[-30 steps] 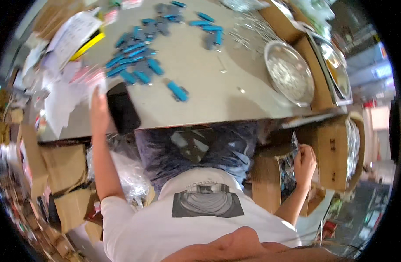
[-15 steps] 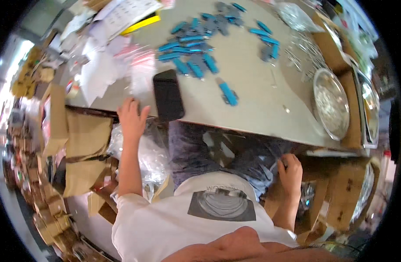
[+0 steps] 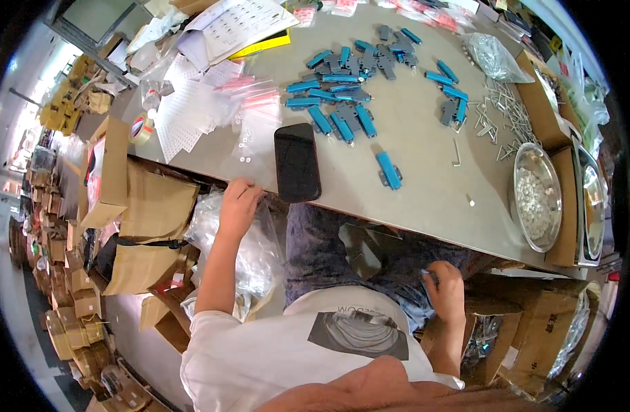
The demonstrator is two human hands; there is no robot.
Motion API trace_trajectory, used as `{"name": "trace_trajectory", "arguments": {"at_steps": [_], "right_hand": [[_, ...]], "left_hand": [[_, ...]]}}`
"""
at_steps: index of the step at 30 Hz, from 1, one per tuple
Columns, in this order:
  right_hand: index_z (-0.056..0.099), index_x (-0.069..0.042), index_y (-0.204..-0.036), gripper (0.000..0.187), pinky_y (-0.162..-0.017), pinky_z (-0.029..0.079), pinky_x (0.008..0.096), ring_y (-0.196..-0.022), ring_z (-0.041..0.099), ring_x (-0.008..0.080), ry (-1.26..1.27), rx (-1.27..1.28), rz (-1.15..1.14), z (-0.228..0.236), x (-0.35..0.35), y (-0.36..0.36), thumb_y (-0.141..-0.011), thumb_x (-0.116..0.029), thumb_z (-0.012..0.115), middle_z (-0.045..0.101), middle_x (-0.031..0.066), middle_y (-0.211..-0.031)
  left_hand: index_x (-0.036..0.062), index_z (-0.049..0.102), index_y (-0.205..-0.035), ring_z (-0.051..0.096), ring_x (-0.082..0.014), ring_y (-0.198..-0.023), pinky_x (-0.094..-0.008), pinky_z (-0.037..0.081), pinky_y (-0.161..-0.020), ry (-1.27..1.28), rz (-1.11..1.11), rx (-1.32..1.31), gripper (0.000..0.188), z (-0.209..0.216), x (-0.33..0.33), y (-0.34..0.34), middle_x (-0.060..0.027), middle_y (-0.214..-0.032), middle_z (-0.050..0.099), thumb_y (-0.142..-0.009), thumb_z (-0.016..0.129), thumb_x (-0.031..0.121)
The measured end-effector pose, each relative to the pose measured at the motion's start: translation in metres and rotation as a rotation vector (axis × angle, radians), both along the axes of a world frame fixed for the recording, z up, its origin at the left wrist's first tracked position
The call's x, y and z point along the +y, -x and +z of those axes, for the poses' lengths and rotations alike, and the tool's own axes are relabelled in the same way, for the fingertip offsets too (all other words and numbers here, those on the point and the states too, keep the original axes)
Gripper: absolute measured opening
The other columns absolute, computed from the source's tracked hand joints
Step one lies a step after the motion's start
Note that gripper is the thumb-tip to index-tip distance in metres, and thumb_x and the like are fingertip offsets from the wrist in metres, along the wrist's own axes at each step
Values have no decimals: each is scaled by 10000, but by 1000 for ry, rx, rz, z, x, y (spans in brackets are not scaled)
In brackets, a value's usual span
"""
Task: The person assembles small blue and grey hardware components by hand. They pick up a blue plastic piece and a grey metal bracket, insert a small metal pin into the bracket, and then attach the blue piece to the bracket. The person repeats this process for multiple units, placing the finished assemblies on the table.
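My left hand [image 3: 237, 204] rests on the near edge of the grey table [image 3: 411, 185], fingers curled over the rim beside a black phone [image 3: 297, 161] lying flat, and holds nothing I can see. My right hand [image 3: 444, 288] is down by my lap, below the table edge, closed around a small blue part that barely shows. Several blue metal parts [image 3: 342, 103] lie in a loose pile at the middle of the table, and one separate blue part [image 3: 389, 170] sits nearer to me.
A round metal bowl [image 3: 538, 199] of small white pieces stands at the right, with loose metal pins [image 3: 500, 117] behind it. Clear plastic bags [image 3: 243, 113], papers and a tape roll [image 3: 142, 128] lie at the left. Cardboard boxes [image 3: 146, 206] stand beside my left side and under the table at right.
My left hand has come down from the tabletop to the near edge. My right hand has moved from a box at the right side in toward my lap.
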State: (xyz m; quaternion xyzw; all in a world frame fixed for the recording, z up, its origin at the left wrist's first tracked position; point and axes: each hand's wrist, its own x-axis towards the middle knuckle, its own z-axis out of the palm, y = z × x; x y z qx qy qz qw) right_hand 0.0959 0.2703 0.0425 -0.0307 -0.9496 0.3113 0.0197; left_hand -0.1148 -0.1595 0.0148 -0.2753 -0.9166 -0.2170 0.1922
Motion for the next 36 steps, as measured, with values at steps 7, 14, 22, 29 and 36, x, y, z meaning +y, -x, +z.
{"name": "trace_trajectory", "arguments": {"at_steps": [7,14,22,29,36], "right_hand": [[619,-32,-865,160,-761,479,431,-836,608,355,31,144,198,9,-30,28,-738,-71,709,647,139,-882],[626,-57,-919,209,-782,491,432,-894,611,336,152,158,398,11,-69,45,-736,-79,725,652,114,-962],[631,-74,-984,291,-790,494,408,-908,599,309,233,266,476,27,-85,48,-714,-58,738,628,83,-1028],[655,-106,-1009,302,-797,475,390,-909,582,290,44,155,489,23,-87,51,-726,-160,745,628,70,-1037],[699,-192,-1094,468,-978,283,473,-1189,364,328,-83,-136,699,26,-96,59,-656,-312,809,523,88,-1265]], "left_hand": [[38,668,-905,658,-272,-773,-358,516,-675,-384,226,-250,125,4,36,-61,-115,-857,671,-799,648,-27],[34,672,-822,547,-110,-608,-264,427,-543,-769,-170,-923,160,-24,118,-130,-79,-721,619,-770,790,128],[47,696,-952,574,-210,-664,-301,454,-598,-608,-319,-799,144,-22,151,-121,-103,-811,579,-809,694,61],[53,665,-964,582,-267,-811,-365,477,-684,-578,-344,-724,248,-15,152,-118,-101,-873,584,-727,738,62],[56,502,-1274,446,-364,-1192,-468,368,-1012,-272,-322,-283,656,-2,153,-115,-151,-1258,493,-662,732,103]]}}
